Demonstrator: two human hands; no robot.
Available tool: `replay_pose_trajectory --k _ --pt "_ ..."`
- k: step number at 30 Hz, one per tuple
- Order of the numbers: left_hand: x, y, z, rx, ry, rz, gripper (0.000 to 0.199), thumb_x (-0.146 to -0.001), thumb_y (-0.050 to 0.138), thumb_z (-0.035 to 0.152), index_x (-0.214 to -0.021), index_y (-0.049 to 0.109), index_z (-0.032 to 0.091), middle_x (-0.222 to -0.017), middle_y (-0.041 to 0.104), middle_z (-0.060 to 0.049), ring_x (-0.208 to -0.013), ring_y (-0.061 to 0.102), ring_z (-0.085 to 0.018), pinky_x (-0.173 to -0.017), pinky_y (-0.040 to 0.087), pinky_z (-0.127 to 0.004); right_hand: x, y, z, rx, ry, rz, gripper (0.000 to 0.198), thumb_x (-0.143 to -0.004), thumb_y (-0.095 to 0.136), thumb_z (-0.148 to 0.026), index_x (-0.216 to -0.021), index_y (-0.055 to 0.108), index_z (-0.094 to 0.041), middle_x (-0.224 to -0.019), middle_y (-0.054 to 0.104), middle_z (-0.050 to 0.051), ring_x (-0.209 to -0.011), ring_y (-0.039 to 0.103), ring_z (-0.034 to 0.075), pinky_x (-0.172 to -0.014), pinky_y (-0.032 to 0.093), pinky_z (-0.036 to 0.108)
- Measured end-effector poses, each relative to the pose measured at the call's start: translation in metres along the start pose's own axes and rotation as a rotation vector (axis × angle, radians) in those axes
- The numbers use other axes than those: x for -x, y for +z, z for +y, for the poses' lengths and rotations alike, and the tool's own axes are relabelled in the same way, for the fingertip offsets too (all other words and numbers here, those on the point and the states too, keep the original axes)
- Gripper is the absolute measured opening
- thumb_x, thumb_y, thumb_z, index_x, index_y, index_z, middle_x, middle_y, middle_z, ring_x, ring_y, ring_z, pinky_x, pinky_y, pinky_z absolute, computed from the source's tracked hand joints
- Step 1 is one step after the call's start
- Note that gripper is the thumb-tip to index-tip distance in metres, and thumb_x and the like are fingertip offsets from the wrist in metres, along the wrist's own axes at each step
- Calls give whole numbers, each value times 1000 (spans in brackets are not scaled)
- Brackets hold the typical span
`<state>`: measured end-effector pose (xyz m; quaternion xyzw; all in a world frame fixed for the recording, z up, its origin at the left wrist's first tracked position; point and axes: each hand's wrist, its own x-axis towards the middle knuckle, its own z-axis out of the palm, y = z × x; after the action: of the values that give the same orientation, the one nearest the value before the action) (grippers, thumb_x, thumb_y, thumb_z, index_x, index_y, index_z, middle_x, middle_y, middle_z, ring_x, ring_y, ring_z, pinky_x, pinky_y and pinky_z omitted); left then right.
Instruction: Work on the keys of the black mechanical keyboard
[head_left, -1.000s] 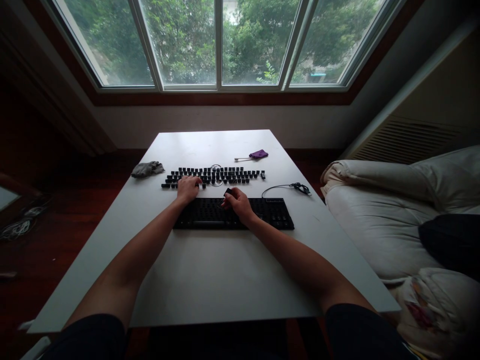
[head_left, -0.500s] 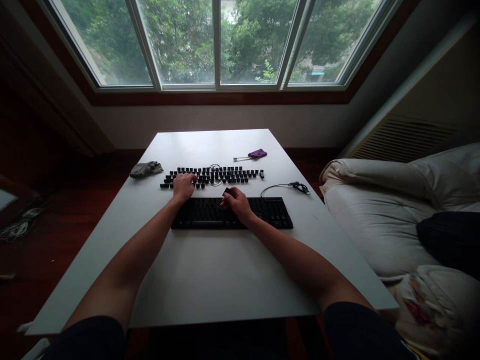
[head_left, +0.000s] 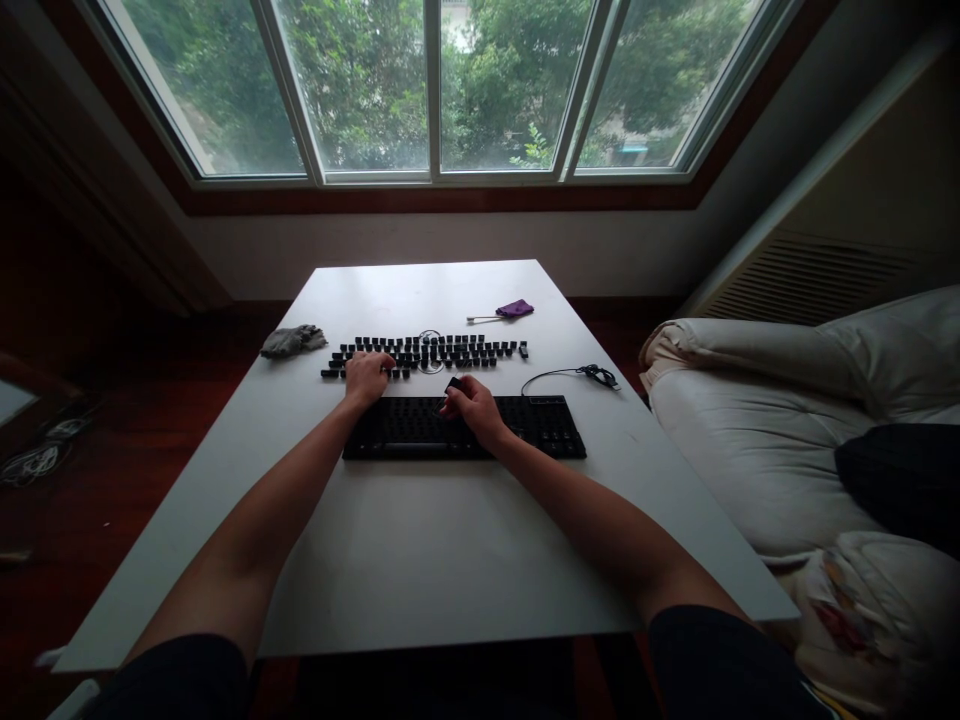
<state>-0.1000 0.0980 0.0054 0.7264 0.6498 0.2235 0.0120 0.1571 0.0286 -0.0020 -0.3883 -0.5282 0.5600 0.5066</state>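
A black keyboard (head_left: 420, 445) lies across the white table in front of me. Over its middle, my right hand (head_left: 472, 408) is closed, with a small black keycap (head_left: 454, 384) pinched at the fingertips. Several loose black keycaps (head_left: 469, 352) stand in rows behind the keyboard. My left hand (head_left: 366, 378) rests at the left part of these rows, its index finger reaching right and touching or nearly touching the caps. The hand itself hides some caps, and I cannot make out anything held in it.
A grey crumpled cloth (head_left: 293, 341) lies at the table's left edge. Towards the back are a purple pouch (head_left: 514, 309) and a thin white stick (head_left: 486, 319). The coiled cable (head_left: 598, 374) sits right of the rows. A pale sofa (head_left: 720, 430) stands right of the table (head_left: 450, 560).
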Motion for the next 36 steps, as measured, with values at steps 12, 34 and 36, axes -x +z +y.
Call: replay_pose_trajectory --k 12,34,36 --pt "-6 -15 -25 33 -7 -7 53 -74 47 2 -111 75 29 -105 72 -4 -116 56 -26 -101 44 -41 0 -1 2 -6 -3 0 33 -82 69 -48 -88 52 -21 -72 63 -3 -58 68 14 -50 56 24" --pt "17 -16 5 167 145 2 36 -84 50 13 -107 74 25 -113 73 -2 -116 57 -27 -105 43 -45 -3 -2 5 -29 10 -5 36 -83 68 -52 -88 52 -20 -71 64 -2 -58 68 15 -49 55 23" --pt "27 -17 16 200 205 -36 30 -88 51 18 -107 73 25 -113 72 -3 -113 57 -27 -104 44 -44 -4 -2 4 -35 26 0 36 -84 65 -54 -87 52 -21 -70 65 -2 -58 68 15 -48 54 23"
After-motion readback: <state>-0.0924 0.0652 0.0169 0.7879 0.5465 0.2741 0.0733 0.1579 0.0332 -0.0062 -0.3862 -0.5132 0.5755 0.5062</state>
